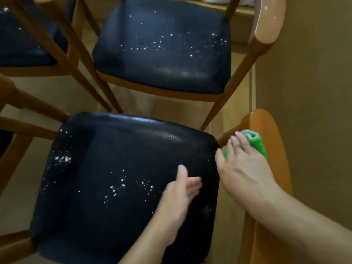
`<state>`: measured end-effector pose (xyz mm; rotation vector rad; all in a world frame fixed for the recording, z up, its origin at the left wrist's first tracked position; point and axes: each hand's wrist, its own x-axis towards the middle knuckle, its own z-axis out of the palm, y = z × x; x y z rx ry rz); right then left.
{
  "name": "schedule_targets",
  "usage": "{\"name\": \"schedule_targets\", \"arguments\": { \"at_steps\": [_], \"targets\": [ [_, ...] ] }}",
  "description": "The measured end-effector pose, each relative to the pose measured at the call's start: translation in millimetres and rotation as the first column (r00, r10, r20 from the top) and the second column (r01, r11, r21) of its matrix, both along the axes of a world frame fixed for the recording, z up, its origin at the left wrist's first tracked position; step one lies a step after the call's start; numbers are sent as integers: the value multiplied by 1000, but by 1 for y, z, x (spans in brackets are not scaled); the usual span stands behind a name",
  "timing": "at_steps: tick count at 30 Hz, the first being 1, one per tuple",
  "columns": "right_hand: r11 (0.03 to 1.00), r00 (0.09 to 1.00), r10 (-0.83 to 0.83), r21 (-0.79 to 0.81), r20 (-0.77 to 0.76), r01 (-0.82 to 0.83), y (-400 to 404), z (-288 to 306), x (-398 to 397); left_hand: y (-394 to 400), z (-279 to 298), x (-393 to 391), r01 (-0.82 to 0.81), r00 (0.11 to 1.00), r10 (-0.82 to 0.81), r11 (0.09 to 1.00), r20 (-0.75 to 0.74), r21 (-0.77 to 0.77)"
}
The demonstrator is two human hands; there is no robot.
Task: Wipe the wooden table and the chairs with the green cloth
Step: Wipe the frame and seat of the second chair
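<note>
Pressing under right hand [242, 164]: green cloth [255, 142].

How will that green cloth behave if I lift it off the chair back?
The green cloth will probably flop: it lies folded and bunched under the right hand. It looks light, likely lifted with the fingers. Its ribbed weave probably grips rather than slides.

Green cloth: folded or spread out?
Folded. The green cloth shows layered edges at its top end, bunched under the right hand pressing it against the chair's backrest.
</note>
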<state>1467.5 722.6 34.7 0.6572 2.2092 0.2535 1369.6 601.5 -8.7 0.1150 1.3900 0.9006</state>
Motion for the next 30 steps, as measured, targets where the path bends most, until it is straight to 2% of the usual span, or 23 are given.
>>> {"name": "schedule_targets", "arguments": {
  "at_steps": [1, 3, 5, 7, 9, 11, 13, 15, 17, 21, 26, 28, 30],
  "targets": [
    [999, 998, -4, -52, 70, 7, -3, 1, -2, -10, -3, -14, -19, 998, 18, 1000, -56, -16],
    [989, 993, -56, -134, 100, 69, -10, 8, -8, -32, -8, -47, -36, 971, 25, 999, -237, -41],
    [974, 986, -166, -151, 15, 166, -8, 12, -18, -56, -13, -85, -35, 841, -37, 992, -540, -122],
    [947, 940, -310, -139, -140, 291, 0, 11, -34, -81, -16, -119, -47, 669, -188, 955, -720, -293],
    [869, 809, -493, -212, -320, 446, 5, -4, -51, -103, -19, -144, -90, 611, -307, 889, -729, -450],
    [735, 605, -678, -383, -417, 559, 4, -28, -69, -119, -26, -159, -78, 609, -385, 841, -694, -535],
    [584, 389, -811, -569, -436, 579, -7, -56, -81, -133, -37, -168, -45, 606, -467, 788, -644, -614],
    [524, 283, -850, -663, -443, 535, -25, -79, -92, -147, -50, -178, -36, 608, -519, 738, -601, -674],
    [520, 310, -854, -697, -417, 494, -47, -103, -98, -162, -63, -187, -40, 616, -544, 700, -569, -713],
    [612, 471, -785, -623, -403, 487, -70, -136, -104, -192, -83, -202, 85, 605, -665, 601, -438, -795],
    [686, 486, -727, -514, -485, 514, -84, -152, -120, -205, -93, -200, 234, 481, -822, 454, -304, -860],
    [749, 563, -660, -494, -497, 442, -110, -155, -124, -203, -95, -198, 241, 470, -831, 444, -296, -863],
    [816, 678, -538, -510, -501, 270, -151, -156, -126, -204, -96, -199, 244, 468, -830, 451, -303, -858]
  ]
}}
